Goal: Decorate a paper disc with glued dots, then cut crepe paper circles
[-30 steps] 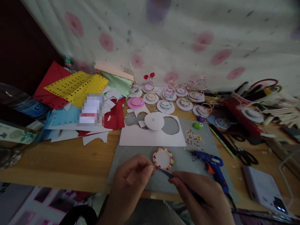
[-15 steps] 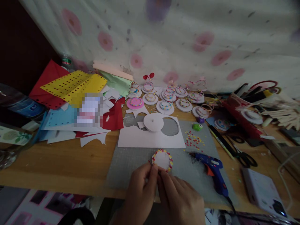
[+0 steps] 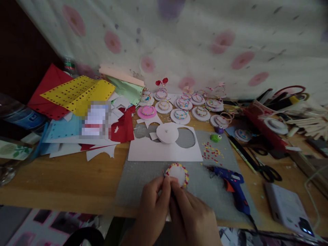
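Observation:
My left hand and my right hand meet over the front of the grey mat, their fingertips pinched together. A thin dark tip pokes out at the left of the pinch; the rest of what they hold is hidden by the fingers. Just beyond the fingertips is a round white disc, its rim set with red and yellow bits. The fingers cover its near edge, so I cannot tell if they touch it. To the right lies a blue glue gun.
Red and yellow bits are scattered on the mat beside a white cut-out sheet. Several decorated paper discs stand behind. Scissors and a pale box-like device lie right; coloured paper is heaped left.
My fingertips have shifted slightly and stay pinched together. The thin dark tip at their left shows more clearly. The decorated disc and glue gun stay in place.

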Demonstrator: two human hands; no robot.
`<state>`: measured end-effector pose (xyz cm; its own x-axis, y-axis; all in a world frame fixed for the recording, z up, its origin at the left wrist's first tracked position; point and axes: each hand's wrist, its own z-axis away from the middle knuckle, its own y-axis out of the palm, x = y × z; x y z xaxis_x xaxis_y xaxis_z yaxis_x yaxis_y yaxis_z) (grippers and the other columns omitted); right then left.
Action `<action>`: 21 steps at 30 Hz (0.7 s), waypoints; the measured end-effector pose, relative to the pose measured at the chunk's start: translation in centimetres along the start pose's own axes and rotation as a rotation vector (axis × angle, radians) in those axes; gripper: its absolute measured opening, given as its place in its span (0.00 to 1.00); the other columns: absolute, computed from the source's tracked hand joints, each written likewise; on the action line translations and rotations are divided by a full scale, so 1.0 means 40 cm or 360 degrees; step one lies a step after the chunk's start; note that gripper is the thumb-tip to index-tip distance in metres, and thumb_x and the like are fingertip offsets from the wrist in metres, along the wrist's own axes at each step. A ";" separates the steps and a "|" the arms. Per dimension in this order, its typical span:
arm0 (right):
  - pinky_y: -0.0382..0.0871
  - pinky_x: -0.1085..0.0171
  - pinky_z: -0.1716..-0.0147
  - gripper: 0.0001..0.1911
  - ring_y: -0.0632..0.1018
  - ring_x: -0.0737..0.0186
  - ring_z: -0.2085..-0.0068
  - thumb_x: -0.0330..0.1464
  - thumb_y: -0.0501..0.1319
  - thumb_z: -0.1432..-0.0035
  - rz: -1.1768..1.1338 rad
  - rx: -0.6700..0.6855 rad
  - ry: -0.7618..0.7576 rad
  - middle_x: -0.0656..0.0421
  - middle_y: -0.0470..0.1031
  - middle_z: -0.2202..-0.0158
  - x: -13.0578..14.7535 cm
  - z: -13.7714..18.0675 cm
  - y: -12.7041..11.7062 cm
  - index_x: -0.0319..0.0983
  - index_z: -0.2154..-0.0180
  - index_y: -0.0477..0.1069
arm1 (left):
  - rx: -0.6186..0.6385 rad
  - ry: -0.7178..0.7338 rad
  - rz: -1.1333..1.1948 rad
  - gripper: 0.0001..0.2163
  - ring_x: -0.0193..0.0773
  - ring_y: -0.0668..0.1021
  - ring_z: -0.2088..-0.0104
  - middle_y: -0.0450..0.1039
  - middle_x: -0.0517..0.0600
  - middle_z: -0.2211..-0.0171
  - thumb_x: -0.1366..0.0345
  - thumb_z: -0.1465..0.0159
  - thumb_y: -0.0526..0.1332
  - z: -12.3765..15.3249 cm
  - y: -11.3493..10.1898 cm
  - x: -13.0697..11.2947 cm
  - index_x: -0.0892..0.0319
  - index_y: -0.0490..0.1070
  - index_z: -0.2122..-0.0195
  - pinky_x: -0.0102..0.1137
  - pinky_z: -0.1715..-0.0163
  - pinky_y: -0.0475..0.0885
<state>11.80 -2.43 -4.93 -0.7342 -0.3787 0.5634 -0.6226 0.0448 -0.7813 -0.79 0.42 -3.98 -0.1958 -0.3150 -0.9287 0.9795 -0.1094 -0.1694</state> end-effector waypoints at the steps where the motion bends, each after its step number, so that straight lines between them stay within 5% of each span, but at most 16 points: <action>1: 0.72 0.69 0.71 0.15 0.81 0.61 0.68 0.31 0.50 0.33 -0.0208 0.0071 0.0126 0.54 0.80 0.65 0.001 -0.002 -0.002 0.36 0.49 0.69 | -0.0017 0.0027 -0.0013 0.20 0.48 0.78 0.57 0.80 0.58 0.62 0.50 0.34 0.52 0.000 -0.002 0.000 0.59 0.77 0.65 0.39 0.53 0.70; 6: 0.63 0.72 0.80 0.20 0.68 0.68 0.78 0.44 0.53 0.35 -0.1213 0.0288 0.0693 0.62 0.67 0.79 0.004 -0.018 -0.002 0.37 0.73 0.70 | 0.0067 0.0136 -0.0029 0.20 0.48 0.78 0.54 0.79 0.58 0.59 0.53 0.33 0.50 0.009 -0.010 -0.001 0.59 0.78 0.63 0.41 0.51 0.69; 11: 0.62 0.72 0.79 0.21 0.66 0.69 0.77 0.45 0.54 0.35 -0.1440 0.0170 0.0728 0.62 0.66 0.78 0.011 -0.009 0.017 0.37 0.72 0.72 | 0.0146 0.0162 -0.0045 0.20 0.47 0.78 0.55 0.79 0.58 0.60 0.52 0.32 0.50 0.022 -0.007 0.000 0.60 0.77 0.61 0.38 0.52 0.70; 16: 0.69 0.70 0.72 0.16 0.76 0.64 0.72 0.38 0.53 0.34 -0.0947 0.0209 0.0474 0.59 0.75 0.74 -0.014 0.005 -0.035 0.38 0.67 0.75 | 0.0075 0.0246 -0.0120 0.20 0.44 0.78 0.62 0.79 0.56 0.66 0.52 0.32 0.51 0.025 -0.009 -0.007 0.59 0.77 0.66 0.33 0.58 0.71; 21: 0.69 0.61 0.68 0.16 0.76 0.55 0.68 0.45 0.57 0.39 0.0021 -0.0606 0.0956 0.54 0.74 0.68 -0.177 0.082 -0.130 0.38 0.63 0.71 | 0.0153 0.0012 0.0094 0.23 0.37 0.76 0.73 0.76 0.50 0.78 0.50 0.32 0.50 0.014 -0.039 -0.013 0.57 0.72 0.77 0.29 0.69 0.68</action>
<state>21.13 -3.01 -5.75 -0.6963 0.1942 0.6910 -0.5835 0.4074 -0.7025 -2.23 0.21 -3.04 -0.1372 -0.3163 -0.9387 0.9801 -0.1808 -0.0823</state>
